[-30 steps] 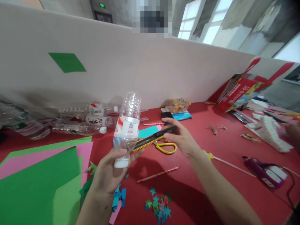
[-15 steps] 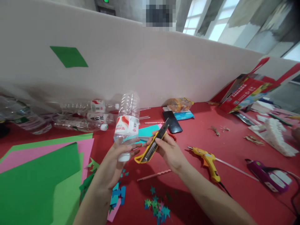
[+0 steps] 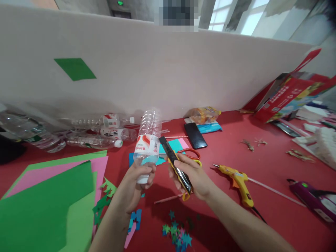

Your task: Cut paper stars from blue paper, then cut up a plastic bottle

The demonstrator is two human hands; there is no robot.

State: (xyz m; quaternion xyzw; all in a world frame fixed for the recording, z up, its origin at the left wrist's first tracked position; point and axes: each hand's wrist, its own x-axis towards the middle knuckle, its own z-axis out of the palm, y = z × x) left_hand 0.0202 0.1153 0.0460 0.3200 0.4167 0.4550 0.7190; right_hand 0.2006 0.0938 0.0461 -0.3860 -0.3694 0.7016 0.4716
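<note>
My left hand [image 3: 140,176] is wrapped round the neck of a clear plastic bottle [image 3: 150,122] with a red-and-white label. The bottle is held upside down, its white cap [image 3: 142,179] toward me. My right hand [image 3: 190,173] grips a yellow and black utility knife [image 3: 178,168], whose front end points up and left, close beside the bottle's label. I cannot tell whether the blade is out. Behind the knife lie red-handled scissors [image 3: 193,152] on sheets of blue paper [image 3: 172,145]. A pink twisted stick [image 3: 168,200] rests below the hands.
Green paper sheets [image 3: 39,196] cover the left. More bottles [image 3: 91,139] lie along the white partition [image 3: 147,63]. A phone [image 3: 195,135], a yellow glue gun [image 3: 237,180], a purple glue gun [image 3: 311,199] and a red box [image 3: 286,94] stand to the right. Paper stars [image 3: 177,231] lie in front.
The knife has turned in my right hand, from pointing up-right to pointing up-left toward the bottle. The fingers of my left hand have closed round the bottle's neck. The view has shifted slightly.
</note>
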